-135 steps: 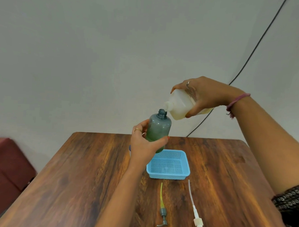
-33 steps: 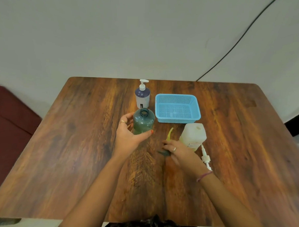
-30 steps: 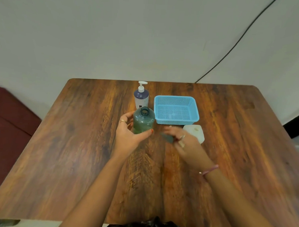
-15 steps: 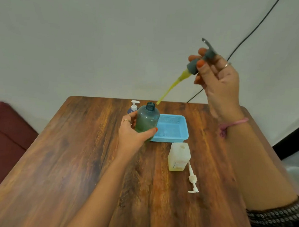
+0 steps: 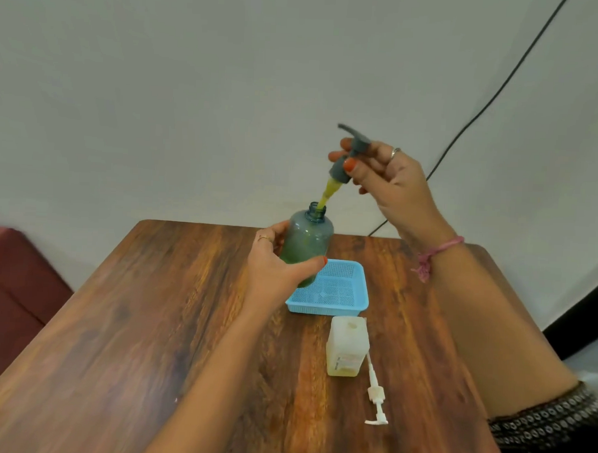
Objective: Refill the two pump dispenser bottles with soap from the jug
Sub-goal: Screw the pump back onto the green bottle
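My left hand [image 5: 278,266] grips the grey-green dispenser bottle [image 5: 307,242] and holds it raised above the wooden table [image 5: 149,322]. Greenish soap shows inside it. My right hand [image 5: 385,182] pinches the grey pump head [image 5: 350,156] above the bottle, and the pump's yellow tube [image 5: 327,195] dips into the open neck. The pale soap jug [image 5: 347,348] stands upright on the table with its mouth uncapped. A white pump head [image 5: 375,399] with its tube lies beside the jug. The second, purple bottle is hidden behind my left hand and the bottle.
A light blue mesh basket [image 5: 335,305] sits on the table just behind the jug. A black cable [image 5: 495,94] runs down the wall at the right. A dark red seat [image 5: 10,282] stands left of the table.
My right hand took the grey pump off the table, lifted it high, then brought it down so its tube enters the bottle's neck. The jug now stands on the table.
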Demonstrator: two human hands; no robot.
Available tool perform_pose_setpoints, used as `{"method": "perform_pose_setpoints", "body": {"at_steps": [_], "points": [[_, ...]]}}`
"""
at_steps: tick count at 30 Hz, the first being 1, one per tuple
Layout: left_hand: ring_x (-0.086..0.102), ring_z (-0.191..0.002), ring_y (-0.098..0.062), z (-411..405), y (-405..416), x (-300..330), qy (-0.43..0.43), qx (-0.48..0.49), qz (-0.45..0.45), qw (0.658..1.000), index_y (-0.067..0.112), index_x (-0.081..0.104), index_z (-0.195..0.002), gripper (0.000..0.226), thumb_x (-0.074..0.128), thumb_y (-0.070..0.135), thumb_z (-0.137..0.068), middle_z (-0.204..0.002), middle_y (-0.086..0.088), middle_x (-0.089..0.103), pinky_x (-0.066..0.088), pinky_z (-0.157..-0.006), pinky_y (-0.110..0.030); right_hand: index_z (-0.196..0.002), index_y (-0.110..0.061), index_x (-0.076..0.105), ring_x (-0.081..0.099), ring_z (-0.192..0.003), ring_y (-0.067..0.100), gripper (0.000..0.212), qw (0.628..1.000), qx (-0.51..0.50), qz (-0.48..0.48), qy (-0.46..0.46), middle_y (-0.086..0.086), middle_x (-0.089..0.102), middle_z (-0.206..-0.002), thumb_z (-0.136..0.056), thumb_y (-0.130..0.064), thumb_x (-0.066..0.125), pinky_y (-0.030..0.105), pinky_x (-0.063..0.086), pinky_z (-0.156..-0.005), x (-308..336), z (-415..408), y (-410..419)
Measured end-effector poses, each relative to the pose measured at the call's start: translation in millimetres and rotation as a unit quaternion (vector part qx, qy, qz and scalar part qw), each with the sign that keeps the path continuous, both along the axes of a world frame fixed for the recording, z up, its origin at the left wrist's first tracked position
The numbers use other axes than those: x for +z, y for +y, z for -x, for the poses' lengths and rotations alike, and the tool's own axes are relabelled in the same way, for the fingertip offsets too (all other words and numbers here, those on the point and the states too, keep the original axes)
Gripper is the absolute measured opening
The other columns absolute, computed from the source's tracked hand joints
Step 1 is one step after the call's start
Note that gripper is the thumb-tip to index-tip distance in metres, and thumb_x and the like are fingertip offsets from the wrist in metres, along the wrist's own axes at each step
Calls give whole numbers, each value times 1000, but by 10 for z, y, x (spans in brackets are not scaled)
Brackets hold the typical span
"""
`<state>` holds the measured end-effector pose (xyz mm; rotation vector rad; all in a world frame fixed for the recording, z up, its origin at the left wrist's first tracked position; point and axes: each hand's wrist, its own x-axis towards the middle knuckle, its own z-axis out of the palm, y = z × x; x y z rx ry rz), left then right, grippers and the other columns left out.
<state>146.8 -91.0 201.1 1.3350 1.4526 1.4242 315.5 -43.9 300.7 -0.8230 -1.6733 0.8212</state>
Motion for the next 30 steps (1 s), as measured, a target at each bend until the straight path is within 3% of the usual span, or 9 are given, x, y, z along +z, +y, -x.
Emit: {"method": "perform_pose_setpoints", "body": {"at_steps": [4,9,15,22,26,30], "points": [[56,-103,1,-84,26,72,-9,-6,-5,1000,34,48,-118,70,90,21,-63,-119,13,54,55,-82,-22,-125,-6,56,66,-104,0,29,997,46,11,-59,2,67,-115,-96,-4,54,12,48,-78,-23,6,30],[55,-98,6,-133,59,163,-2,-11,-13,1000,34,47,-117,70,90,22,-64,-115,16,53,51,-76,-16,-131,-9,53,62,-118,10,33,990,73,14,-123,3,67,-122,-98,-9,53,26,46,-103,2,-66,107],[54,-96,8,-163,79,255,3,-10,-32,999,33,49,-117,68,90,24,-64,-111,20,53,48,-64,-5,-137,-9,47,58,-122,8,37,984,99,30,-145,3,63,-129,-101,-11,47,17,44,-95,34,-125,146],[56,-97,6,-214,73,191,-11,3,-27,1000,32,49,-117,69,90,22,-63,-113,16,55,53,-76,-17,-122,-20,58,64,-113,13,31,995,59,52,-68,1,71,-114,-92,-17,64,39,46,-106,-98,-63,137],[55,-96,7,-217,47,203,-5,-5,-29,1000,34,48,-115,68,90,20,-64,-110,20,54,49,-71,-11,-130,-9,55,62,-117,13,39,991,84,98,-18,7,67,-122,-91,-6,62,27,46,-104,-78,-177,101],[53,-93,9,-238,29,211,-2,-7,-27,1000,33,47,-116,68,89,20,-64,-106,24,51,46,-64,-3,-110,-13,66,69,-95,7,32,996,29,85,23,1,73,-98,-80,-4,75,20,52,-87,-138,-119,66]]}}
